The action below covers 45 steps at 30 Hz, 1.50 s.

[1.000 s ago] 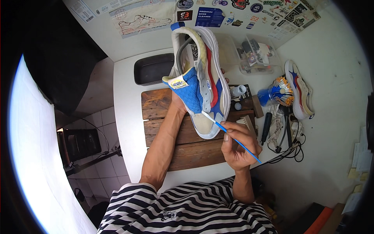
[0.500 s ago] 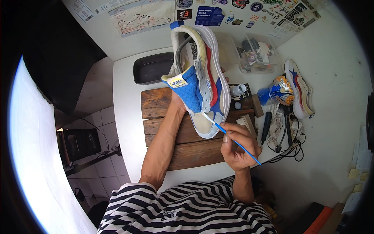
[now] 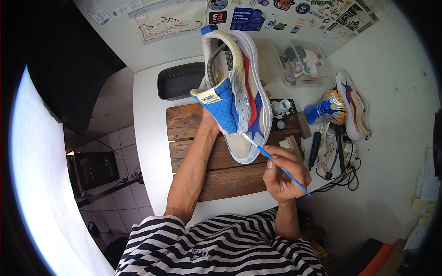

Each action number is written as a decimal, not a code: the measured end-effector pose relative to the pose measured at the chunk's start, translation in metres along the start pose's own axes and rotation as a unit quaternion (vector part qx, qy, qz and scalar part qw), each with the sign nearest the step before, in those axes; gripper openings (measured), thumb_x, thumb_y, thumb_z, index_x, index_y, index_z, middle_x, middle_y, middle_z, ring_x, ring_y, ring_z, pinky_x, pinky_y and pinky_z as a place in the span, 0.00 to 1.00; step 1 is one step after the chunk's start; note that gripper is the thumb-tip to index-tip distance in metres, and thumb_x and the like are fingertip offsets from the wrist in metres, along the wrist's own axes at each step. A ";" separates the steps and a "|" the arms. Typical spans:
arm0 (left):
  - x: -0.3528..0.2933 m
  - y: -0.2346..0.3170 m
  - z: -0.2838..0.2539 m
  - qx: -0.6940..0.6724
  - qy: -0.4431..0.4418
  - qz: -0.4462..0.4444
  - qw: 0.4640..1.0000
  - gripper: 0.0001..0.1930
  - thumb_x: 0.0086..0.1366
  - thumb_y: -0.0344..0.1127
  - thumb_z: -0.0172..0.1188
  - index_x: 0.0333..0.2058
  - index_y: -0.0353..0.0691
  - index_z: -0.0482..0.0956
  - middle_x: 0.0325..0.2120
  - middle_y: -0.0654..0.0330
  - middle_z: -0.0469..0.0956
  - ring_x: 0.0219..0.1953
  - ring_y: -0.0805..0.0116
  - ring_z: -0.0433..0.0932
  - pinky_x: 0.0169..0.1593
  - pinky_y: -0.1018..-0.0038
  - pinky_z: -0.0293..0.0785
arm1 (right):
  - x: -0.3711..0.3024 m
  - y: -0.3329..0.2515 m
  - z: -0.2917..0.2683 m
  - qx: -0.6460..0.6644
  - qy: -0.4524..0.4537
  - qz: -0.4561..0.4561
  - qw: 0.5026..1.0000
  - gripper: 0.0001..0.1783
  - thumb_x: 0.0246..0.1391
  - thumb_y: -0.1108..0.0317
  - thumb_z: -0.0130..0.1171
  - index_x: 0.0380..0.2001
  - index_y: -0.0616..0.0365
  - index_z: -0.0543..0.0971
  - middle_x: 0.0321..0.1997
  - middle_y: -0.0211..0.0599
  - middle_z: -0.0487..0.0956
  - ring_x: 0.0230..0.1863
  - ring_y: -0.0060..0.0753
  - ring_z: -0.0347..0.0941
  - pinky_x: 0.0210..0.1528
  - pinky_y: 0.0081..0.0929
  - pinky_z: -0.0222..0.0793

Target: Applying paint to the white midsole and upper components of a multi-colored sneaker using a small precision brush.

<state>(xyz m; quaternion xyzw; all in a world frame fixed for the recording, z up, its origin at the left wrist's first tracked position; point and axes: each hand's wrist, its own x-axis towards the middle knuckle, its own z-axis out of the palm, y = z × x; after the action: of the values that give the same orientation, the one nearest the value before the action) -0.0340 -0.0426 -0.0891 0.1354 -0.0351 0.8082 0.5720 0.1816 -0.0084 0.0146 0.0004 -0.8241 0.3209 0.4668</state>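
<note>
My left hand (image 3: 210, 122) grips a sneaker (image 3: 241, 146) from behind, toe pointing towards me and raised above a wooden board. The sneaker is cream and white, with a blue tongue, a red stripe, blue patches and no laces. A grey coiled shoe tree (image 3: 211, 69) curves inside its opening. Most of my left fingers are hidden behind the shoe. My right hand (image 3: 287, 177) pinches a thin blue paintbrush (image 3: 299, 185), and the brush's pale tip is at the base of the tongue, above the toe.
Under the shoe lies the slatted wooden board (image 3: 221, 184). A black tray (image 3: 180, 82) is behind it. On the right are a small open jar (image 3: 282, 106), a scrub brush (image 3: 290, 145), a cup of paintbrushes (image 3: 329, 109), another sneaker (image 3: 353, 105), cables (image 3: 352, 177) and a clear box (image 3: 304, 69).
My right hand and the paintbrush have shifted slightly right and down, the tip sliding a little right along the tongue's base. The sneaker and my left hand stay almost still.
</note>
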 end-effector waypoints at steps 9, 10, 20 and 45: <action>0.001 -0.001 0.001 -0.012 0.018 -0.021 1.000 0.44 0.73 0.64 0.49 0.71 0.31 0.60 0.62 0.32 0.70 0.64 0.38 0.74 0.68 0.46 0.71 | 0.001 -0.001 0.000 -0.002 -0.006 0.000 1.000 0.09 0.60 0.80 0.62 0.42 0.68 0.75 0.39 0.58 0.86 0.38 0.45 0.87 0.39 0.33 0.86; 0.000 0.000 0.002 -0.020 0.026 -0.027 0.999 0.44 0.73 0.64 0.49 0.71 0.31 0.60 0.63 0.33 0.70 0.64 0.38 0.73 0.68 0.46 0.71 | 0.001 -0.001 0.002 -0.007 -0.018 -0.005 1.000 0.09 0.60 0.80 0.62 0.43 0.68 0.75 0.39 0.58 0.86 0.38 0.45 0.87 0.39 0.33 0.86; 0.001 0.000 0.000 0.008 0.006 -0.010 1.000 0.44 0.73 0.65 0.49 0.72 0.32 0.59 0.66 0.37 0.68 0.67 0.38 0.70 0.69 0.44 0.70 | -0.001 0.000 -0.003 0.003 -0.012 0.004 1.000 0.09 0.60 0.80 0.62 0.43 0.68 0.75 0.39 0.58 0.86 0.38 0.44 0.87 0.40 0.33 0.86; 0.001 0.001 -0.008 0.054 0.052 0.000 0.997 0.42 0.74 0.62 0.51 0.72 0.33 0.59 0.65 0.40 0.69 0.66 0.38 0.70 0.68 0.44 0.72 | 0.000 0.006 -0.002 0.003 0.020 0.011 1.000 0.11 0.58 0.81 0.65 0.43 0.68 0.77 0.39 0.56 0.86 0.36 0.44 0.87 0.36 0.29 0.85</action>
<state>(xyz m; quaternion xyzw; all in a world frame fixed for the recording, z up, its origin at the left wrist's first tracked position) -0.0365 -0.0402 -0.0967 0.1236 0.0380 0.8149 0.5650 0.1809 -0.0023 0.0121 -0.0136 -0.8137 0.3287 0.4792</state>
